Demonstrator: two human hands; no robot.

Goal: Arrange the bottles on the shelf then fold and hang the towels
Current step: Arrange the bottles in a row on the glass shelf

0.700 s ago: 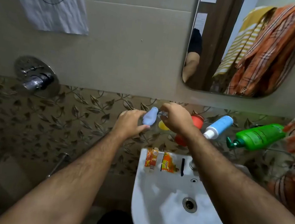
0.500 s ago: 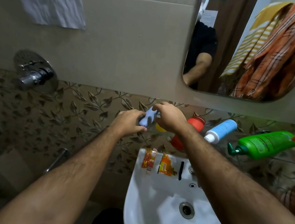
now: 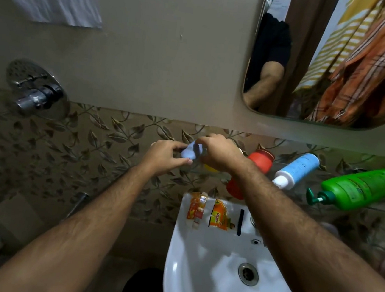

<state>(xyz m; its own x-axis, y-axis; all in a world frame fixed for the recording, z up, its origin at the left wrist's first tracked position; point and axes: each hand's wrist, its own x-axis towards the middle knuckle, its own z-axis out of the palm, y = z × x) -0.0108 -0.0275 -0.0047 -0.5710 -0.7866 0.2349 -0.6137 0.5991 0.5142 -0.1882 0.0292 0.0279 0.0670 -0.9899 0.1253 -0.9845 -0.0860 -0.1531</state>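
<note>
Head view: small pale-blue bottle pinched between left hand fingers and right hand, above the shelf; red bottle, blue-white bottle, green pump bottle lie rightward

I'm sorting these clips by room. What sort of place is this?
Most likely a home bathroom: a white washbasin, a wall mirror above it, and a chrome shower valve on the tiled wall.

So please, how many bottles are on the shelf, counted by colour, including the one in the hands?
Pale blue, held: 1
Red: 1
Blue with white cap: 1
Green pump: 1
Total: 4
A yellow thing behind the right hand is too hidden to count.
</note>
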